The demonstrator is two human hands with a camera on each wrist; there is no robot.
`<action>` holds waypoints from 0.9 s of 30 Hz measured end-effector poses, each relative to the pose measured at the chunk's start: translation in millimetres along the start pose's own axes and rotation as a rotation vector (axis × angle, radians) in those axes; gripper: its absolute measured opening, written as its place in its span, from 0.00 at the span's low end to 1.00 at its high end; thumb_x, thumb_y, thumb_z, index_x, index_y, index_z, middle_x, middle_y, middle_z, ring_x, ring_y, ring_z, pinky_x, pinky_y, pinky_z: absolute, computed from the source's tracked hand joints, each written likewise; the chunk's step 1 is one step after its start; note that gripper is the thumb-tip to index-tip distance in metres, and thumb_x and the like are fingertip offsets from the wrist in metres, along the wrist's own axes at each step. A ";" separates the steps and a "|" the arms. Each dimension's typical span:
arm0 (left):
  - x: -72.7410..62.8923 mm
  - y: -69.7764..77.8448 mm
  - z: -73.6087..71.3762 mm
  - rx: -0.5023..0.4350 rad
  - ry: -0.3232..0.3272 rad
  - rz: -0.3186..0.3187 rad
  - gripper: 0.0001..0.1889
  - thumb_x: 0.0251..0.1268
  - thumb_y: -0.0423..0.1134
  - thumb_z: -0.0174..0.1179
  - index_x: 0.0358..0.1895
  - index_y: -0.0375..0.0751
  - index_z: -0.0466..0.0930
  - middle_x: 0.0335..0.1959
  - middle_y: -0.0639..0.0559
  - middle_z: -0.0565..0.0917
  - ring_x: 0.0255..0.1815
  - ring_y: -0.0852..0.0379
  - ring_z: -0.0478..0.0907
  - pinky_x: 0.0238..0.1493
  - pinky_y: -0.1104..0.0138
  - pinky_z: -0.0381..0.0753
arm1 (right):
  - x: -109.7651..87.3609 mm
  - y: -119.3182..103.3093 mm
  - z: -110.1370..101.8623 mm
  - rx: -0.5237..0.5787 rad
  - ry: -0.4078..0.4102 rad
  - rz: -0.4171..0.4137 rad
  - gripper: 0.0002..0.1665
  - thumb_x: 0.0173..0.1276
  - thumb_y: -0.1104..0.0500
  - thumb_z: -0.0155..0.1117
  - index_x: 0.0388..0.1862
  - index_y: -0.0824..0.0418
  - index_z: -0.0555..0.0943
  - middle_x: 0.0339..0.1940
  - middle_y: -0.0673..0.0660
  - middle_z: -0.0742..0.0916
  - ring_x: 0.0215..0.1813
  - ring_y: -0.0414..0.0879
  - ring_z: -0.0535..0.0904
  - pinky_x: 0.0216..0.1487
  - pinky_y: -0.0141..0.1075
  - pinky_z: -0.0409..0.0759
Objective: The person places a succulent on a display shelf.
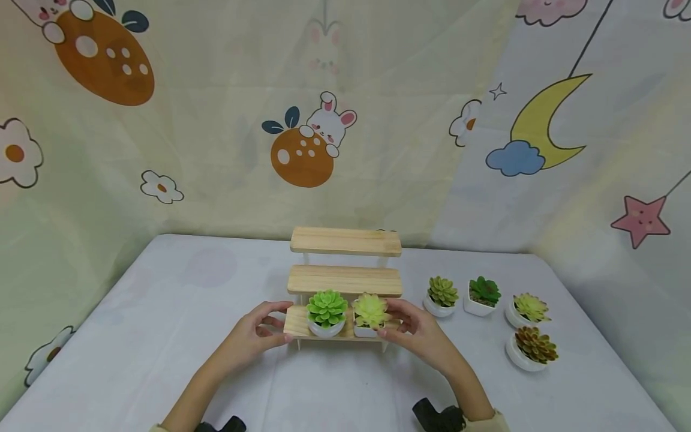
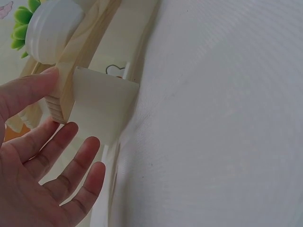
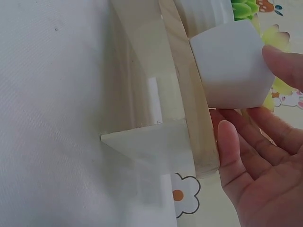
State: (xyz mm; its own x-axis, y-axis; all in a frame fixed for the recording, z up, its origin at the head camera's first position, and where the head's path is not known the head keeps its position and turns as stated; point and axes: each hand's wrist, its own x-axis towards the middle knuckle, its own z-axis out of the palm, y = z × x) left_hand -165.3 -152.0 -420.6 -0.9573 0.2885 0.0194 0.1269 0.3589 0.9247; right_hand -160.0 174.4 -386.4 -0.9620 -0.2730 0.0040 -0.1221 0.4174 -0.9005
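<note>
Hands (image 1: pixel 260 329) flank the lowest wooden shelf (image 1: pixel 299 323).

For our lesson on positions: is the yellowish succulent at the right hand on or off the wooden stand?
On: the right wrist view shows its white pot resting on the lowest shelf.

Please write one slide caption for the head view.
Right hand holds a square-potted succulent on a three-tier wooden stand; left hand pinches the lowest shelf.
</note>
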 end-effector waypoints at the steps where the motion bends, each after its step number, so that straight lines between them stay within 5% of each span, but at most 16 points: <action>1: -0.1 0.2 0.0 0.000 0.001 -0.001 0.29 0.52 0.41 0.68 0.60 0.45 0.72 0.58 0.44 0.74 0.48 0.50 0.75 0.39 0.68 0.76 | -0.1 -0.1 -0.2 0.001 -0.001 -0.002 0.34 0.57 0.54 0.70 0.61 0.61 0.71 0.52 0.59 0.80 0.52 0.47 0.76 0.43 0.30 0.76; 15: -0.4 -0.6 0.4 -0.009 0.006 -0.010 0.29 0.52 0.41 0.68 0.60 0.45 0.71 0.58 0.44 0.73 0.48 0.50 0.75 0.39 0.68 0.76 | -7.0 -0.9 -22.6 0.021 -0.043 -0.130 0.29 0.62 0.60 0.64 0.63 0.59 0.69 0.56 0.60 0.79 0.56 0.53 0.76 0.51 0.34 0.77; 22: 0.1 -1.9 0.3 -0.001 0.005 -0.007 0.29 0.52 0.41 0.68 0.60 0.46 0.71 0.57 0.45 0.74 0.48 0.51 0.74 0.39 0.68 0.76 | -14.6 1.8 -46.5 -0.070 0.134 -0.108 0.27 0.63 0.55 0.64 0.60 0.60 0.71 0.55 0.59 0.80 0.55 0.45 0.77 0.51 0.27 0.75; 27: 0.3 -1.8 0.6 -0.006 0.001 -0.014 0.30 0.52 0.41 0.68 0.60 0.46 0.71 0.57 0.45 0.73 0.47 0.52 0.75 0.39 0.68 0.76 | -14.9 24.1 -62.1 -0.061 0.290 -0.202 0.24 0.63 0.59 0.64 0.57 0.62 0.73 0.54 0.58 0.80 0.53 0.39 0.76 0.48 0.20 0.73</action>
State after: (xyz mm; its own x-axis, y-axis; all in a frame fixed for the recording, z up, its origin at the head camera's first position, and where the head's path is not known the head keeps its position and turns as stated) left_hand -165.7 -152.0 -422.5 -0.9592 0.2825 0.0068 0.1118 0.3575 0.9272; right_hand -163.7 242.3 -381.2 -0.9452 -0.1014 0.3102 -0.3226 0.4336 -0.8414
